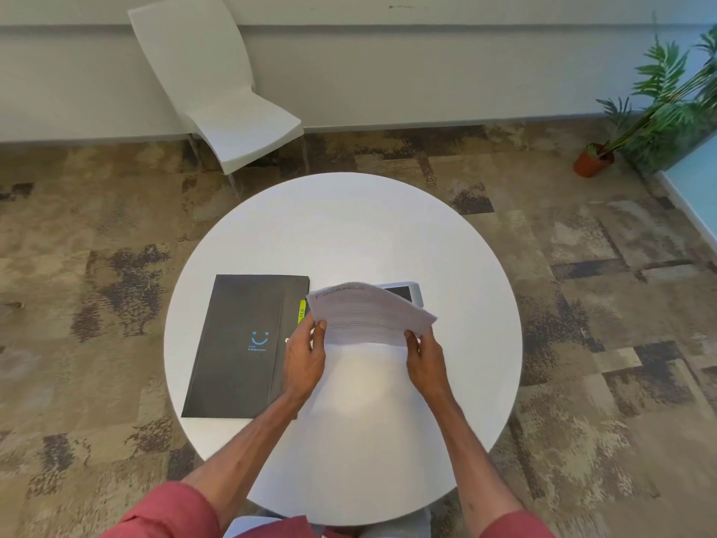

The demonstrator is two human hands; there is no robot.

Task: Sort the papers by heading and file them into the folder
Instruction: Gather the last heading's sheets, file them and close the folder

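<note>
A stack of white papers point(368, 312) is lifted off the round white table point(349, 227), its top sheet headed in blurred handwriting. My left hand point(304, 359) grips the stack's near left edge and my right hand point(425, 359) grips its near right edge. To the left lies a black folder point(240, 343), closed, with a blue smiley logo. A yellow tab point(302, 310) marked in pen sticks out at its right edge, just left of the papers.
A white-framed tablet point(407, 293) lies behind the papers, partly hidden by them. Beyond the table stands a white chair point(232, 110). A potted plant point(593, 159) sits on the patterned carpet at the far right.
</note>
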